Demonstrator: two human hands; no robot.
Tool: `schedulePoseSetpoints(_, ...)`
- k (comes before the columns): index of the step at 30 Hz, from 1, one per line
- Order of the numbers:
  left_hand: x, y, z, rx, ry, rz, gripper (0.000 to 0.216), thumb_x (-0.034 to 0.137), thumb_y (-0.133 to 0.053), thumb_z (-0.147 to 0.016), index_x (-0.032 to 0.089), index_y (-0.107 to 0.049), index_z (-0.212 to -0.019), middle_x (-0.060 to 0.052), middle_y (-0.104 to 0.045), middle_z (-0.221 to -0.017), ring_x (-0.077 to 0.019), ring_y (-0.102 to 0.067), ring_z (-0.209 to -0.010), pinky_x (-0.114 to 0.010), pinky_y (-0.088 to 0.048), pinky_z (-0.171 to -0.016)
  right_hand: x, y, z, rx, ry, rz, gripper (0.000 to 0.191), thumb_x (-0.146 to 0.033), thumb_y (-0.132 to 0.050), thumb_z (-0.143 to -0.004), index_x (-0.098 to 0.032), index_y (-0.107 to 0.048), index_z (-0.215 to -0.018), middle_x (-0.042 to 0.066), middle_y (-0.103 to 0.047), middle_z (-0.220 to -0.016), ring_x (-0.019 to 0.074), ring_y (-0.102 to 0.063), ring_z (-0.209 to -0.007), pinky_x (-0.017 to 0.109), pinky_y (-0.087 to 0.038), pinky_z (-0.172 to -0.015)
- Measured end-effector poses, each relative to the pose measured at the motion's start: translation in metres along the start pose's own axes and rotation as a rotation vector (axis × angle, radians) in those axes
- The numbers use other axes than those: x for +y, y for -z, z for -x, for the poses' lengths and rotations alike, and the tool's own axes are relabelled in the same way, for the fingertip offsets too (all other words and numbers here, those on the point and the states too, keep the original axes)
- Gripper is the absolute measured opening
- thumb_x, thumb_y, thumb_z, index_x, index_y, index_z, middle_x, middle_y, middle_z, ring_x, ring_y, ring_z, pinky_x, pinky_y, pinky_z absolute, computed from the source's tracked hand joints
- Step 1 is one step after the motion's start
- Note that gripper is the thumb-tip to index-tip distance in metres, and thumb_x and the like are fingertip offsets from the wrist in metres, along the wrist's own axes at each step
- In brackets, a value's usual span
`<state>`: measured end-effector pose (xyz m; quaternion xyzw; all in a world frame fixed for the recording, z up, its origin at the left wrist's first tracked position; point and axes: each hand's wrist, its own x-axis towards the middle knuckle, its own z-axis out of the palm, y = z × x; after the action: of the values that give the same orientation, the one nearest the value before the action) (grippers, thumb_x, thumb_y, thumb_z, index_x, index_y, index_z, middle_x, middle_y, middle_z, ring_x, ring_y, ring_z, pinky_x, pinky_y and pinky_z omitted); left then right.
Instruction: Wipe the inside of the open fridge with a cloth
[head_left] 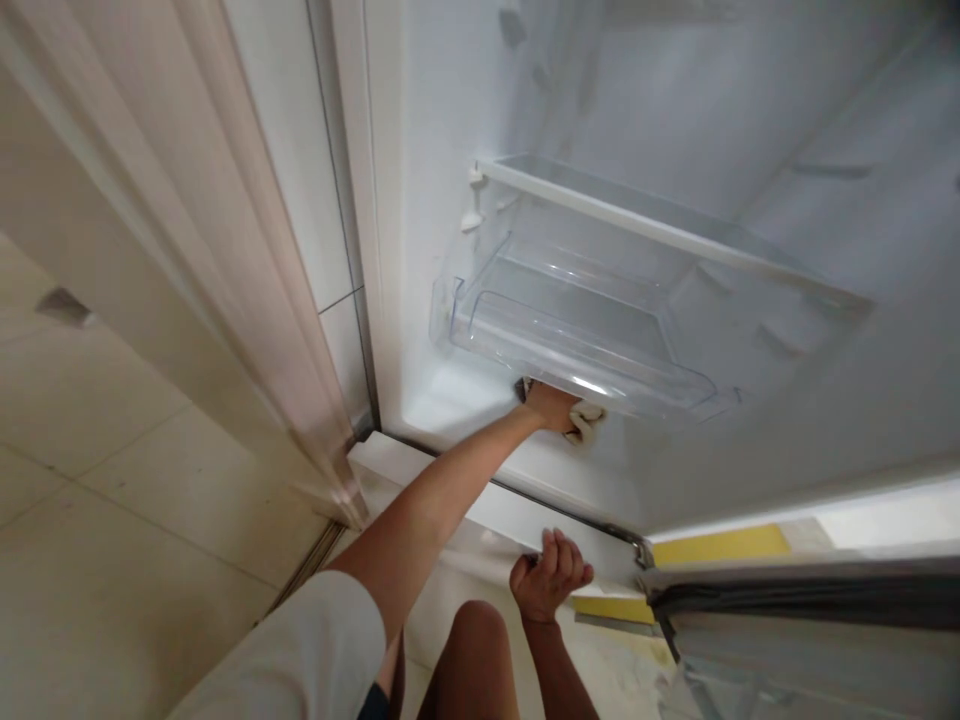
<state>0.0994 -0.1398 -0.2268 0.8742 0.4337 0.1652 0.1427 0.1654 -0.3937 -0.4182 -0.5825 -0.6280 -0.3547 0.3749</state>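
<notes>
My left hand [551,405] reaches into the open fridge and is closed on a whitish cloth [587,422], pressed to the white fridge floor [450,405] just under the clear plastic drawer [570,330]. Part of its fingers is hidden by the drawer's front. My right hand [550,580] is lower and nearer to me, its fingers curled over the white front ledge [420,475] below the compartment. My knee [480,640] shows beside that wrist.
A clear shelf [660,225] lies over the drawer. The fridge door [810,600] with its dark seal stands open at the lower right. A pale folding door [187,250] and a tiled floor [112,500] are at the left.
</notes>
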Motion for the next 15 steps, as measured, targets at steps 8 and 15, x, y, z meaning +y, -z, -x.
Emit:
schedulePoseSetpoints(8, -0.015, 0.023, 0.085, 0.121, 0.106, -0.055, 0.051, 0.051, -0.067, -0.085, 0.029, -0.068, -0.131, -0.014, -0.052, -0.151, -0.0400, -0.039, -0.139, -0.062, -0.029, -0.116, -0.006, 0.011, -0.013, -0.042, -0.003, 0.008, 0.068, -0.015, -0.049, -0.087, -0.013, -0.038, -0.154, 0.021, -0.062, -0.124, 0.0348, -0.055, -0.123, 0.061, -0.036, -0.107)
schedulePoseSetpoints(15, -0.060, 0.060, 0.144, 0.267, 0.366, -0.173, 0.037, 0.025, -0.046, -0.098, 0.026, -0.071, -0.125, -0.020, -0.055, -0.137, -0.0402, -0.042, -0.130, -0.063, -0.039, -0.101, -0.008, 0.018, -0.020, -0.009, 0.028, -0.006, 0.066, -0.013, -0.053, -0.087, -0.011, -0.042, -0.153, 0.021, -0.066, -0.121, 0.0334, -0.056, -0.122, 0.057, -0.038, -0.106)
